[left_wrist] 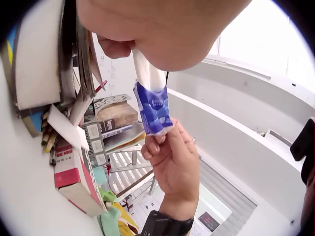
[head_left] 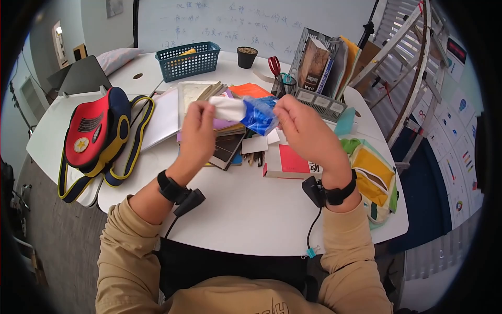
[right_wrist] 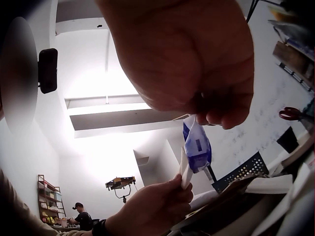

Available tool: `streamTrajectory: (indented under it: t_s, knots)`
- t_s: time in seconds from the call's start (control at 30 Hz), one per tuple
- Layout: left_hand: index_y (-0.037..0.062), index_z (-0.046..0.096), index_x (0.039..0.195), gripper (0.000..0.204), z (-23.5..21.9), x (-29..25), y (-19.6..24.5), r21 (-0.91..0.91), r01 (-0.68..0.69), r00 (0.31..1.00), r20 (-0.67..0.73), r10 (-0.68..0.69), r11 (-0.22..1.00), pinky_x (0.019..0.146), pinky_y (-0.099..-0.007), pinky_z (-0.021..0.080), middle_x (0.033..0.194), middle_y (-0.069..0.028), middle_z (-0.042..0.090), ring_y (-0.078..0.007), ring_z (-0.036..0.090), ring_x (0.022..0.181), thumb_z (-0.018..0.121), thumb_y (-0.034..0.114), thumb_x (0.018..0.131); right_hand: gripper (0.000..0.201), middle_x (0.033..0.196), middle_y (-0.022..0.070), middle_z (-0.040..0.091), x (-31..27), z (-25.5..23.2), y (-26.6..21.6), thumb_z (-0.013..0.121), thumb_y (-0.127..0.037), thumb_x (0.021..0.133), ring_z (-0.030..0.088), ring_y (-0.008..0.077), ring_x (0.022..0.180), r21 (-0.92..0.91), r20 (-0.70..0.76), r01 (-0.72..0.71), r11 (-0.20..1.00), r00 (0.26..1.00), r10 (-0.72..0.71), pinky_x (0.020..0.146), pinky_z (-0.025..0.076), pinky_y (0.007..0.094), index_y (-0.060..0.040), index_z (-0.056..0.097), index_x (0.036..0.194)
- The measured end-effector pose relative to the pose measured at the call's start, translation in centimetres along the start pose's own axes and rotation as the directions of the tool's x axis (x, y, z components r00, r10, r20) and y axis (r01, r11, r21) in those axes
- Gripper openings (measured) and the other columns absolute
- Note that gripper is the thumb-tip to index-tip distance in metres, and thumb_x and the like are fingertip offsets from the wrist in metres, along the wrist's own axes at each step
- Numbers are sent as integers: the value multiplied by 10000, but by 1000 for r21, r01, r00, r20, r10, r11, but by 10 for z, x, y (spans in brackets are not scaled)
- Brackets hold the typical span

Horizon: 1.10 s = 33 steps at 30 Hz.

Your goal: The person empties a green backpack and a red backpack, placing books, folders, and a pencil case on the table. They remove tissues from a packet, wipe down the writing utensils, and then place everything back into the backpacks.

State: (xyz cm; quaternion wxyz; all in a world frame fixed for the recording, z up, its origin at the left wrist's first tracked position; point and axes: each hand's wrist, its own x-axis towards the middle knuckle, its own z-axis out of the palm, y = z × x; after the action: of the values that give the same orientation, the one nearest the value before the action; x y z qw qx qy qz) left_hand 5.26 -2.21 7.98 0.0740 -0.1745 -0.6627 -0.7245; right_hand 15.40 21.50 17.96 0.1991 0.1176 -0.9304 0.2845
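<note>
Curled at thumb and fingers, the left hand (head_left: 200,133) pinches white tissue (head_left: 227,109), which sticks out of a blue packet (head_left: 260,117). Opposite it, the right hand (head_left: 312,128) pinches the packet's clear end between thumb and fingers. Packet and tissue stretch between the two hands, held up off the table (head_left: 235,214), in front of a pile of books (head_left: 197,94). Near the pile lies a red-and-white book (head_left: 293,158). At the left of the table is a red bag (head_left: 90,123); at the right, a yellow pouch (head_left: 370,180). Farther back stand a teal basket (head_left: 189,64), a pot (head_left: 246,58) and red scissors (head_left: 274,65) in a holder.
</note>
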Motion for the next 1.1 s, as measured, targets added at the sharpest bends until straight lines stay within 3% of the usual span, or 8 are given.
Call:
streamTrajectory:
  t_s: [0.07,0.2,0.27,0.37,0.47,0.83,1.03,1.1]
  knots:
    - [86,603,1195,247,-8,11,-1,-127,-18,994,-112,4,992,529,-213,400,899,37,560,-37,487,632,580,330,1223,270,878,202,713,2,-6,1,584,-223,1178,687,352,802,39,-88,-51,998,995,54,773,551,443,41,636,1160]
    - [81,584,1227,199,-5,-6,13,-189,48,994,110,-28,981,544,-219,435,889,12,595,-41,571,691,622,276,1205,285,846,175,694,8,-14,12,582,-237,1189,668,268,766,162,-266,-102,982,953,143,756,544,410,41,638,1166]
    - [16,538,1335,262,2,-8,19,-145,138,969,223,-103,980,717,-267,615,1130,-91,658,-117,700,920,622,222,1198,290,855,158,697,9,-15,16,581,-242,1193,660,237,768,201,-293,-104,974,942,161,755,542,398,40,642,1163]
    - [-62,458,1454,371,20,-16,12,-273,165,959,271,-88,948,1072,-391,670,1475,-196,573,-214,706,1232,602,158,1193,290,877,137,711,9,-15,17,582,-241,1192,660,223,779,241,-269,-115,964,946,181,757,542,394,39,648,1152]
    - [-50,474,1453,367,18,-15,-6,-110,-72,958,269,99,991,1052,-386,661,1491,-179,572,-206,694,1251,630,137,1178,290,900,132,730,9,-16,19,582,-241,1189,683,228,802,205,-218,-144,968,958,189,761,547,392,38,649,1143]
    - [-33,454,1554,500,16,-26,8,-131,98,939,340,-48,987,782,-282,658,1393,-124,666,-145,700,1146,686,164,1157,332,897,82,731,0,-13,7,544,-300,1202,681,188,784,205,343,-141,968,937,64,746,560,363,5,649,1123]
    - [-25,484,1481,416,12,-27,-1,-183,101,944,329,-36,978,732,-278,676,1255,-83,691,-125,718,1034,678,155,1160,350,898,49,698,4,-3,9,659,-361,1166,630,146,785,363,328,-320,875,923,202,744,541,331,-13,659,1128]
    - [-19,490,1458,387,10,-28,-5,-200,106,949,312,-39,974,731,-288,685,1238,-80,676,-128,717,1013,673,149,1161,344,890,35,688,1,7,8,717,-361,1137,618,136,791,281,300,-172,944,950,84,736,530,324,-19,678,1129]
